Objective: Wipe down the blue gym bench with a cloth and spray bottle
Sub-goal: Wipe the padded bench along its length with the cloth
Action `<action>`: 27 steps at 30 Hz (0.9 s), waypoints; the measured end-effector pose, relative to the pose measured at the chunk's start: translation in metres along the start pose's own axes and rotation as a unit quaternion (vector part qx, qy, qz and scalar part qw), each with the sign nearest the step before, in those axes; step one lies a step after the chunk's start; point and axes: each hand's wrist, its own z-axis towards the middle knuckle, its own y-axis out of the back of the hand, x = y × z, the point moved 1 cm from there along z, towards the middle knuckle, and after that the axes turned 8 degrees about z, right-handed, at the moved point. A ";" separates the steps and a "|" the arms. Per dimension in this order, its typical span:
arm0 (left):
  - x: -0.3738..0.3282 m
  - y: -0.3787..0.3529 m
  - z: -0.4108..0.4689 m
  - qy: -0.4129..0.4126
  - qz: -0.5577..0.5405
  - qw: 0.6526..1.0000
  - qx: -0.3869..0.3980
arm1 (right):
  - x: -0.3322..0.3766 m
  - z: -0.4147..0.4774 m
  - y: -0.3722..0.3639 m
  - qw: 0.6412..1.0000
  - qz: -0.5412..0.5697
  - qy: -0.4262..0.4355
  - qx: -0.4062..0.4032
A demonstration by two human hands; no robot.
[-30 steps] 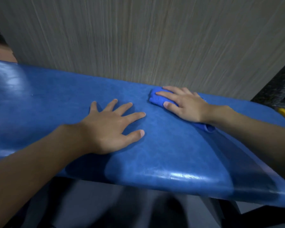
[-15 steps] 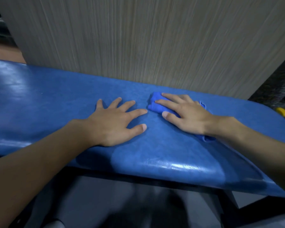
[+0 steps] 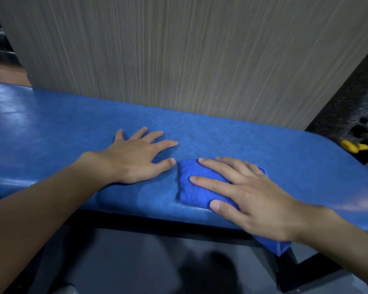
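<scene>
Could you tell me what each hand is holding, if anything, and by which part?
Nothing is gripped: the right hand presses flat on the blue cloth's top, the left hand lies flat on the bench.

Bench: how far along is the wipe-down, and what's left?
Done: hard to confirm. The bench shows a sheen at its left end, which may be only glare. In hand: the right hand presses the cloth flat at the near edge, mid-bench, and the left hand rests flat beside it. Left: probably the right end and any further passes.
</scene>
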 end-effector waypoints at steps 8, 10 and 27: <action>-0.001 -0.004 0.002 -0.004 0.022 1.000 0.012 | -0.071 0.091 0.003 0.997 0.039 -0.063 -0.028; -0.001 -0.005 0.003 -0.001 0.023 1.000 0.013 | -0.095 0.123 0.004 0.994 0.037 -0.094 -0.036; 0.006 0.000 0.002 0.005 -0.037 0.999 -0.029 | -0.055 0.115 0.003 0.995 0.040 -0.094 -0.016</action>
